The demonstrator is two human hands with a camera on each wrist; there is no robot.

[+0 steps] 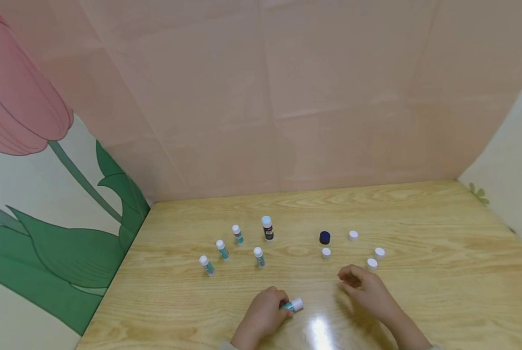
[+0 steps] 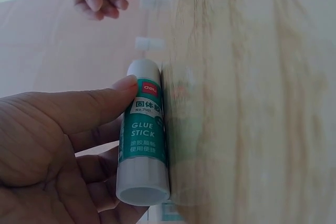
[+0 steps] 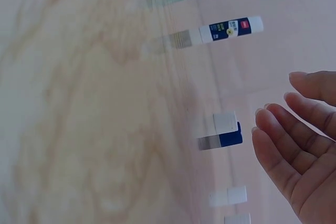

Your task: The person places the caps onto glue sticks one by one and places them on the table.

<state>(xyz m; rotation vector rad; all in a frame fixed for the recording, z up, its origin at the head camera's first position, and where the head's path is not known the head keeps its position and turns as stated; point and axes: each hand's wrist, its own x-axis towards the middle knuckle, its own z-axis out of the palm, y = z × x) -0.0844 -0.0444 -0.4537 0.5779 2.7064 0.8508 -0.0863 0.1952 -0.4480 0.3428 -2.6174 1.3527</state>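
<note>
My left hand (image 1: 266,311) holds a glue stick (image 2: 144,129) low over the wooden table, thumb along one side and fingers behind it. Its label is green, and both ends are white. In the head view, the glue stick (image 1: 297,305) lies on its side, one white end pointing right. My right hand (image 1: 368,291) hovers to the right with nothing in it, fingers loosely bent and thumb apart. Nearest to that hand is a white cap (image 1: 372,264). In the right wrist view, the right hand (image 3: 299,150) is beside a dark blue cap (image 3: 231,136).
Several green-and-white glue sticks (image 1: 259,257) stand upright left of centre, with a larger navy one (image 1: 268,229) behind. To the right sit the dark blue cap (image 1: 324,237) and several white caps (image 1: 353,236). A pink wall covering (image 1: 331,121) rises behind the table (image 1: 418,218).
</note>
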